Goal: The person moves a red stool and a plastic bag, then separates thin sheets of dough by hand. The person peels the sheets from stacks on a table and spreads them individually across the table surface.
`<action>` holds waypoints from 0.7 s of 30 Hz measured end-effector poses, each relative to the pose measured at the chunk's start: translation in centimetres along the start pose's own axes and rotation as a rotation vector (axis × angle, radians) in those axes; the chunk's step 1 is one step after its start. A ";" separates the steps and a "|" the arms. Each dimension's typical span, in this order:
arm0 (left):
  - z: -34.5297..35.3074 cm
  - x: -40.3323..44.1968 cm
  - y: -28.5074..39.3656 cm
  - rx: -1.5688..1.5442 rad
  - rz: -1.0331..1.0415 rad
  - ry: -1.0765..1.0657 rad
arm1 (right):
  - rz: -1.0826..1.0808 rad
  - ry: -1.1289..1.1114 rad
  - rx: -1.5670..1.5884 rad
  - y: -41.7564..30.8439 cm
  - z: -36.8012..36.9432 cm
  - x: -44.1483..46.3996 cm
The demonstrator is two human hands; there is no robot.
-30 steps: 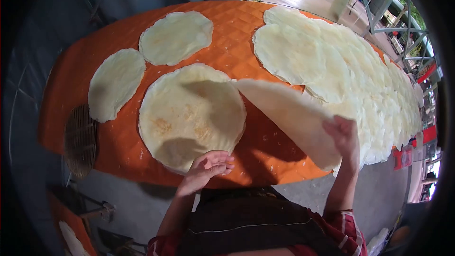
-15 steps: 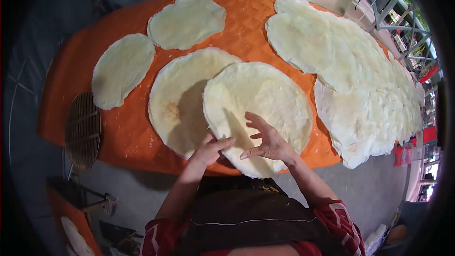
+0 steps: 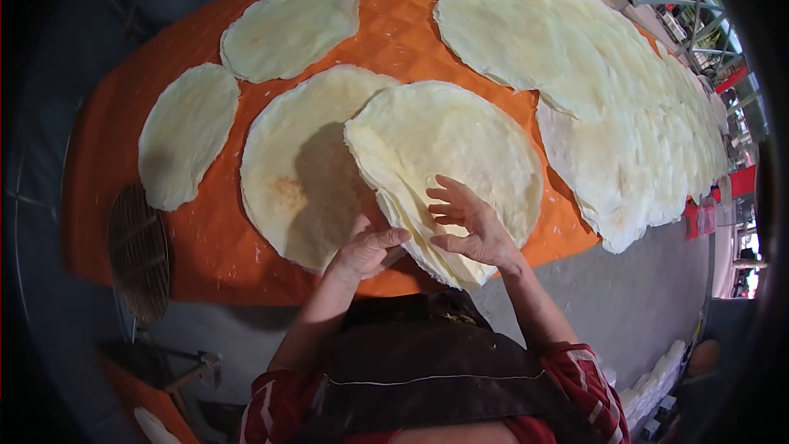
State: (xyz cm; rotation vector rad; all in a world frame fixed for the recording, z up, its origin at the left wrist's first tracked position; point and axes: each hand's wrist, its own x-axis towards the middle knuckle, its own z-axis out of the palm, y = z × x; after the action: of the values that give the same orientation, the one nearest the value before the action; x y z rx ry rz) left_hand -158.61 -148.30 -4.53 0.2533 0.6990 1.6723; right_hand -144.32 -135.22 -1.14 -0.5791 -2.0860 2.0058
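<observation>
A stack of thin, round, pale flatbreads (image 3: 481, 144) lies near the table's front edge, its left edge raised and slightly curled, showing several layers. My left hand (image 3: 367, 248) is at that raised edge, thumb along the rim and fingers partly hidden beneath it. Over the lower part of the stack, my right hand (image 3: 477, 228) is open, fingers spread and curved, holding nothing. Another large flatbread (image 3: 275, 144) with a browned patch lies flat to the left, partly under the stack.
An orange cloth (image 3: 394, 12) covers the table. Two smaller flatbreads, one upper (image 3: 292, 29) and one left (image 3: 189, 136), lie apart. Many overlapping flatbreads (image 3: 592, 90) cover the right side. A round, dark slatted piece (image 3: 140, 255) stands at the left edge.
The stack's left edge has lifted and curled up, showing its layers. My left thumb has moved from its top to the rim. The view has shifted slightly.
</observation>
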 end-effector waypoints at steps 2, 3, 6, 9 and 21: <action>0.1 0.2 0.2 -0.006 -0.032 0.011 | -0.025 0.040 -0.026 0.0 0.2 -0.1; 0.2 0.2 0.2 -0.010 -0.048 0.018 | -0.051 0.063 -0.063 0.1 0.4 -0.2; -0.3 0.6 -0.4 0.021 0.044 0.009 | -0.086 0.073 -0.217 -0.3 0.5 -0.2; -0.2 0.5 -0.6 0.028 -0.018 0.146 | -0.156 0.104 -0.327 -0.4 0.6 -0.3; 1.0 0.8 -2.1 0.401 0.226 0.410 | -0.159 0.245 -0.452 0.4 2.8 -0.6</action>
State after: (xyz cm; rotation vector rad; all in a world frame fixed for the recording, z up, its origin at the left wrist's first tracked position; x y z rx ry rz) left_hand -156.58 -147.07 -5.10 0.2814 1.3604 1.8078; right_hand -144.83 -137.98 -1.61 -0.6646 -2.3463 1.3069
